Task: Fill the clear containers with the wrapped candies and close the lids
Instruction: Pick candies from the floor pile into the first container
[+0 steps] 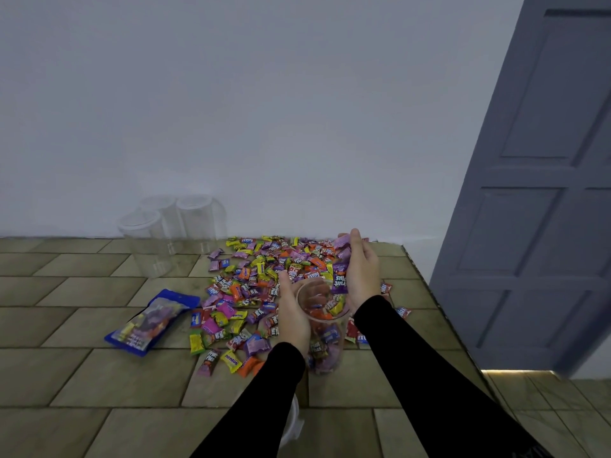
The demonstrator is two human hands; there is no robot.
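Note:
A clear container (325, 328) stands on the tiled table, partly filled with wrapped candies. My left hand (292, 312) grips its left side near the rim. Just above and right of the rim, my right hand (358, 269) holds a bunch of purple wrapped candies (340, 259); one purple wrapper hangs over the opening. A wide heap of colourful wrapped candies (261, 285) spreads across the table behind and left of the container. Three empty clear containers (172, 233) stand at the back left by the wall. A clear lid (294, 421) shows partly under my left sleeve.
A blue candy bag (153, 320) lies flat left of the heap. The table's right edge (439, 312) runs diagonally beside my right arm. A grey-blue door (542, 180) stands beyond it. A white wall backs the table.

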